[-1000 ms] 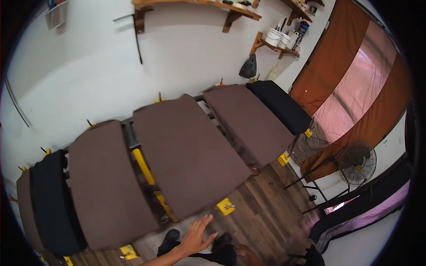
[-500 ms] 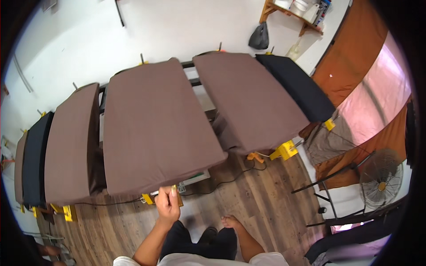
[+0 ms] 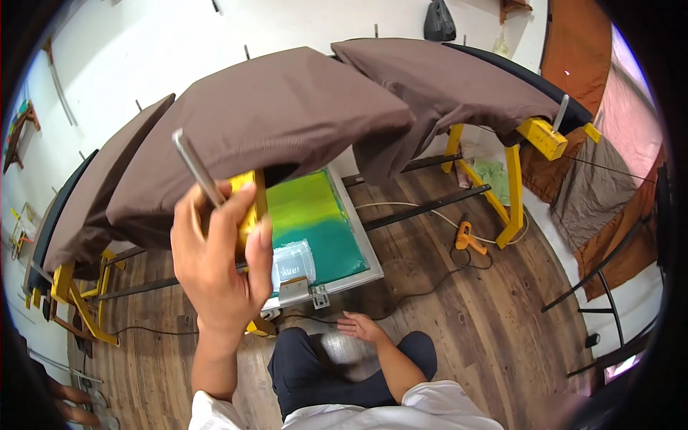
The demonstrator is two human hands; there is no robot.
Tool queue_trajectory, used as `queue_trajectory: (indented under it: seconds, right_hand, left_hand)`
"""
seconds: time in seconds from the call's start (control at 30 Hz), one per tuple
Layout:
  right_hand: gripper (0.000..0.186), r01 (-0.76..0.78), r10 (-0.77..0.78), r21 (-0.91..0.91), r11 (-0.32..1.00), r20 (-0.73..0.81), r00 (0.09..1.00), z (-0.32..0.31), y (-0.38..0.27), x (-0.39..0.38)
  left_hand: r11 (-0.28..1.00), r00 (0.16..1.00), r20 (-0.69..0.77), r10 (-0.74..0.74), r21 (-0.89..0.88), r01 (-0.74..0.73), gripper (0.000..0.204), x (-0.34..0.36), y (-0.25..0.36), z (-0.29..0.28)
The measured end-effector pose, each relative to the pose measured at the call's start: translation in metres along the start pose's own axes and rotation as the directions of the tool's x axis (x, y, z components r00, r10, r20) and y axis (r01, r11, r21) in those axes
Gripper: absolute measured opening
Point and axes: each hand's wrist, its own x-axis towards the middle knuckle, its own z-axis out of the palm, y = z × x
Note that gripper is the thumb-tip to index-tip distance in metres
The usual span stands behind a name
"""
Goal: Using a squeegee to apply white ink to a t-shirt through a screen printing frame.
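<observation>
My left hand is raised in front of the middle brown-covered panel. Its fingers curl round the lower part of an upright metal rod, beside a yellow bracket at the panel's near edge. Part of the grip is hidden behind the hand. Below the panel lies a screen printing frame with green and yellow colour on its mesh and a hinged metal clamp at its near edge. Low over the floor, close to my knees, my right hand is open with fingers stretched, holding nothing.
More brown-covered panels stand on either side, on yellow legs joined by dark rails. An orange corded tool lies on the wood floor, its cable trailing. Metal stand legs are at right; another person's limbs show lower left.
My view has come lower and closer to the panels, and my knees are bent. The printing frame now shows largely uncovered. My left hand appears larger, and the rod now shows in its grip.
</observation>
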Motion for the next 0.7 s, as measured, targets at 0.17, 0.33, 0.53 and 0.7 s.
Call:
queue_trajectory:
  seconds: [0.17, 0.33, 0.53, 0.7]
  right_hand:
    - [0.064, 0.086, -0.081, 0.251, 0.964, -0.03, 0.996, 0.026, -0.003, 0.065]
    - [0.057, 0.223, -0.275, 0.474, 0.852, 0.042, 0.96, 0.008, 0.002, 0.118]
    - [0.033, 0.217, -0.285, 0.446, 0.868, 0.091, 0.954, 0.015, -0.013, 0.154]
    - [0.03, 0.29, -0.364, 0.414, 0.863, 0.11, 0.925, 0.034, -0.021, 0.136]
  left_hand:
    - [0.997, 0.966, -0.249, 0.077, 0.012, -0.076, 0.02, 0.002, -0.017, 0.018]
    - [0.99, 0.961, -0.236, 0.142, 0.015, -0.143, 0.023, 0.003, -0.015, 0.021]
    - [0.987, 0.953, -0.257, 0.159, 0.049, -0.152, 0.025, 0.0, -0.015, 0.015]
    - [0.988, 0.954, -0.259, 0.154, 0.069, -0.141, 0.021, -0.003, -0.019, 0.017]
